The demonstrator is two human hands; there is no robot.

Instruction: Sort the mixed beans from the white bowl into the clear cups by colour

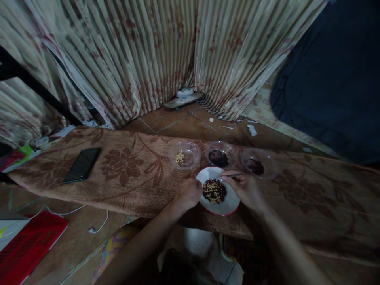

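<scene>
Right fingers (pixel 228 180) gripping utensil (pixel 219 177) crosswise, tip leftward

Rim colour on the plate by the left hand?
Red, edging the white plate; best seen in the head view.

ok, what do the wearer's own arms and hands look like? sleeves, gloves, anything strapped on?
Left hand and right hand: bare, no gloves. Left forearm and right forearm: slim, no sleeves, watch or cables showing. Too dim and blurred to rule out small rings or markings.
</scene>
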